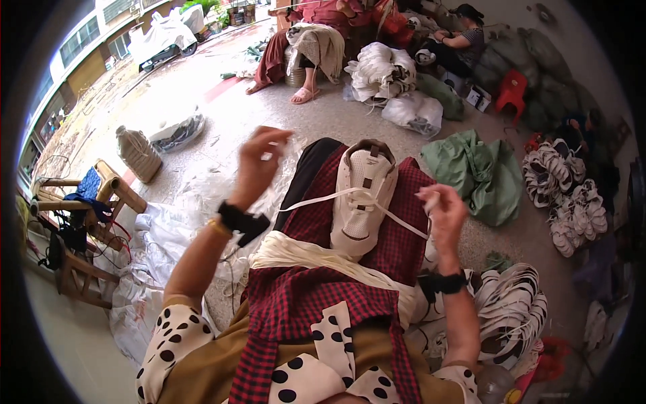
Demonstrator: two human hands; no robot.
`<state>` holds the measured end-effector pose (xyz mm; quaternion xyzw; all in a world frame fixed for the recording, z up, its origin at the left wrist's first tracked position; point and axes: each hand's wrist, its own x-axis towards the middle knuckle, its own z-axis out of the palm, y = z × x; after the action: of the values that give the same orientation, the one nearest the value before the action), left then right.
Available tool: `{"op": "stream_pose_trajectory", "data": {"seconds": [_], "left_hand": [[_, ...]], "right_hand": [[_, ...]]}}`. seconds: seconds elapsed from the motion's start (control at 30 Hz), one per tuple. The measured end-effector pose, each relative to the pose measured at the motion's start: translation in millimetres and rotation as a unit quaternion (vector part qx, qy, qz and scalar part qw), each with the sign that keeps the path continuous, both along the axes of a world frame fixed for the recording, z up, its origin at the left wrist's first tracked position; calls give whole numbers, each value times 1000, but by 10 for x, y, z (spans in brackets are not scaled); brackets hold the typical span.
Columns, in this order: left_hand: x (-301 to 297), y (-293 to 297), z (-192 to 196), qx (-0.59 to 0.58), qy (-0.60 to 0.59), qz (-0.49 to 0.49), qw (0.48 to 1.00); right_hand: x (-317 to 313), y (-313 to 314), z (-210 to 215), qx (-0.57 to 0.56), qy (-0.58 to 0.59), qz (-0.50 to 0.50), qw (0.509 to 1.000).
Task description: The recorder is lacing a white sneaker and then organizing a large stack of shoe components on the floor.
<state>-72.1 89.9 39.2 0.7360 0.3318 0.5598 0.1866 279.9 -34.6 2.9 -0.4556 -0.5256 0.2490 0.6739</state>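
Note:
A cream shoe upper (365, 205) lies on my lap, its toe toward me. A flat white shoelace (316, 200) crosses it, one stretch running left and one right. My right hand (445, 217), at the right of the upper, has its fingers closed by the lace's right stretch. To the upper's left, my left hand (262, 163) is raised with its fingers curled together; whatever they hold, if anything, cannot be made out. The lace's left stretch ends below that hand. A bundle of cream laces (323, 259) lies across my lap, over a red-and-black checked apron (303, 293).
Laced shoe uppers (511, 316) are heaped at my right, with more bundles (572, 195) farther off. A green sack (478, 175) lies ahead right, white sheeting (161, 249) at left beside a bamboo chair (94, 202). Two people (316, 40) sit beyond, near a red stool (511, 93).

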Motion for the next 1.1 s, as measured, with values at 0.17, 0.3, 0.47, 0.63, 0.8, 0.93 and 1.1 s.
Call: {"op": "stream_pose_trajectory", "data": {"seconds": [0.17, 0.3, 0.47, 0.63, 0.8, 0.93, 1.1], "left_hand": [[718, -71, -286, -216, -49, -198, 955], [764, -148, -439, -257, -45, -218, 940], [649, -171, -475, -267, -5, -193, 944], [643, -155, -511, -292, -24, -189, 937], [626, -158, -547, -299, -26, -190, 935], [591, -234, -525, -336, -46, -192, 921], [643, -318, -459, -333, -88, -183, 921]], "right_hand": [[-396, 245, 50, -122, -146, 32, 981], [-378, 248, 23, -128, -174, 3, 976], [-430, 270, 15, -87, -155, 7, 984], [-460, 312, -17, -63, -174, -14, 983], [-460, 264, 24, -35, -200, -12, 979], [-526, 207, 92, -2, -297, -47, 954], [-495, 379, 120, -139, -239, 55, 959]]}}
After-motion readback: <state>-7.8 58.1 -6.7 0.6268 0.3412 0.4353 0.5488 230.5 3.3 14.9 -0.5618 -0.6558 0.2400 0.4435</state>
